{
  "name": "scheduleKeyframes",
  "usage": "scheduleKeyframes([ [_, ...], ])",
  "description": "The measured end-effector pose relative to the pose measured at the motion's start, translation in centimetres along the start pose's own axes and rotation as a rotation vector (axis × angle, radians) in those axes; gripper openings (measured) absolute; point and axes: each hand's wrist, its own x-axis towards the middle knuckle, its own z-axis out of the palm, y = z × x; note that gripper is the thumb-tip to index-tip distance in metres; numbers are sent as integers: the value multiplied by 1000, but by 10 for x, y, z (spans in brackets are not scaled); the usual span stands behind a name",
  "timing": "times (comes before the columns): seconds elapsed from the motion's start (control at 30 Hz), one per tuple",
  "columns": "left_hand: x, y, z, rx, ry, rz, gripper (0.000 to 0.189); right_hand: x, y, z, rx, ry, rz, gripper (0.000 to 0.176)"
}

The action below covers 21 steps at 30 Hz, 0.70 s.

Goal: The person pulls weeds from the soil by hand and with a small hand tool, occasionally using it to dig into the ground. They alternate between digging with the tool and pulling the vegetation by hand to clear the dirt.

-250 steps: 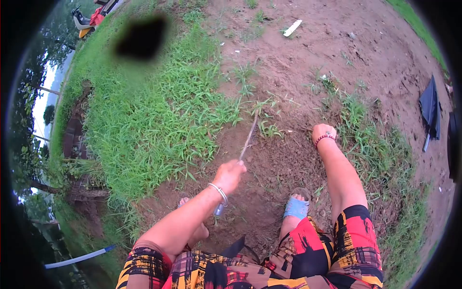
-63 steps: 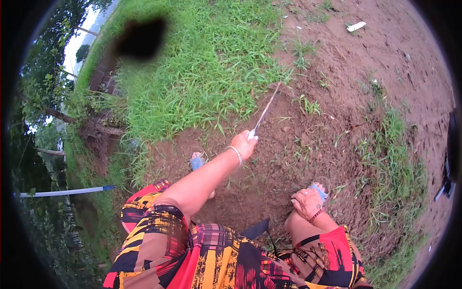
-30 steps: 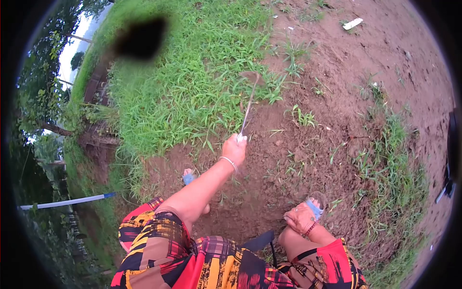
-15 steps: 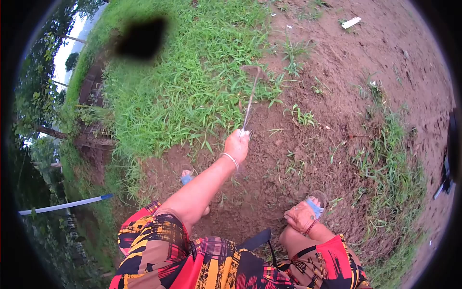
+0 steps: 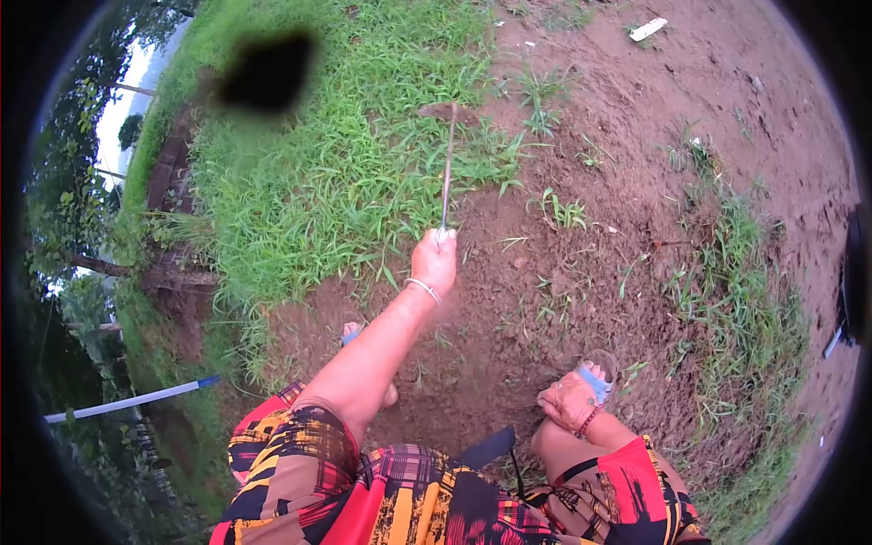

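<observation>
My left hand [image 5: 433,261] is closed round the handle of a small hand hoe [image 5: 449,173]. The tool's thin shaft points away from me, and its flat blade [image 5: 438,111] is over the grass near the edge of the bare soil. At the lower right, my right hand [image 5: 568,400] hangs in front of my leg, close to my foot in a blue-strapped sandal [image 5: 598,383]. The fingers of that hand are bent downward and partly hidden. I see no tool in it.
Dense green grass [image 5: 309,200] covers the upper left. Damp brown soil [image 5: 472,336] lies between my feet, with uprooted tufts [image 5: 727,300] on the right. A white piece of litter [image 5: 648,29] lies far off. A pale pole [image 5: 132,400] sticks out at left.
My left hand and the hoe have moved slightly left and away from me, the blade now farther over the grass. My right hand stays by the sandal.
</observation>
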Motion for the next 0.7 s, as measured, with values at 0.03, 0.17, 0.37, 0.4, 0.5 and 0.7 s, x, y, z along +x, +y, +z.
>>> scheduleKeyframes([
  [0.03, -1, 21, 0, -169, -22, -78, 25, -1, 1, 0, -6, -13, 14, 20],
  [0.17, -31, -30, 32, 342, -112, 44, 28, -2, 4, 4, -15, 1, 13, 21],
  [0.37, -35, -33, 9, 126, -202, -38, 28, -3, 4, 10, -77, 24, 57, 22],
  [0.4, -34, -26, 8, 127, -203, -41, 28, -2, 1, 5, -39, -9, 53, 21],
  [0.5, -29, -11, 15, 177, -35, 89, 29, -2, -1, -4, -1, -25, 23, 21],
  [0.7, -26, 7, 22, 128, -87, -37, 29, -2, -6, -10, -17, -48, 9, 17],
])
